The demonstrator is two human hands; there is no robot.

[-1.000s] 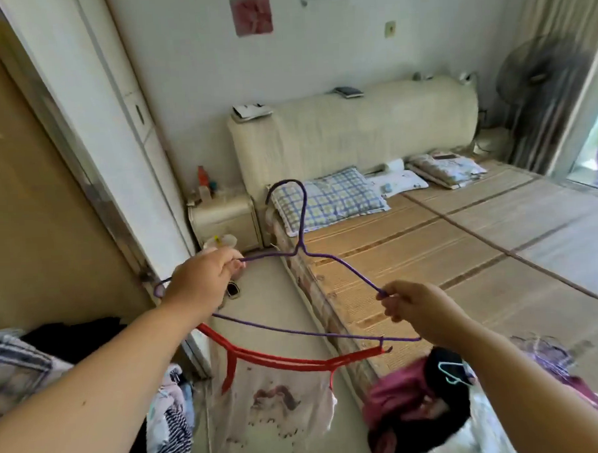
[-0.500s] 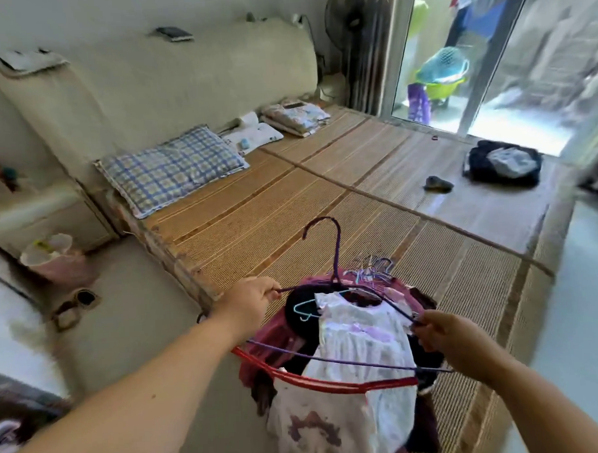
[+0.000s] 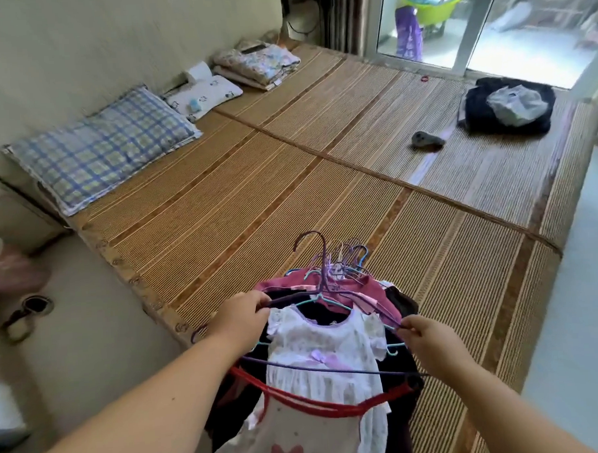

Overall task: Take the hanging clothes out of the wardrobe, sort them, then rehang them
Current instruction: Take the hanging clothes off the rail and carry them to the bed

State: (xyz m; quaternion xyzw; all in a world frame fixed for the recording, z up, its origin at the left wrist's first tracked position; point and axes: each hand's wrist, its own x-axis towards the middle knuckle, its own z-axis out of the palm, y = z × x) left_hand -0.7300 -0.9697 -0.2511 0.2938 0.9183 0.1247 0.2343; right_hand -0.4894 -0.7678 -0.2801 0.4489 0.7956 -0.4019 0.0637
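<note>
Gripping the purple hanger [image 3: 331,368] by both shoulders, the left hand [image 3: 241,318] and right hand [image 3: 429,340] hold it over the clothes pile [image 3: 369,288] at the near edge of the bamboo mat [image 3: 255,200].

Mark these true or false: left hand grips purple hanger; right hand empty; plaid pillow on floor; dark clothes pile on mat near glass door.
1. The left hand grips the purple hanger. True.
2. The right hand is empty. False: it pinches the purple hanger's other end.
3. The plaid pillow lies on the floor. False: it lies on the mat, by the headboard.
4. A dark clothes pile lies on the mat near the glass door. True.
</note>
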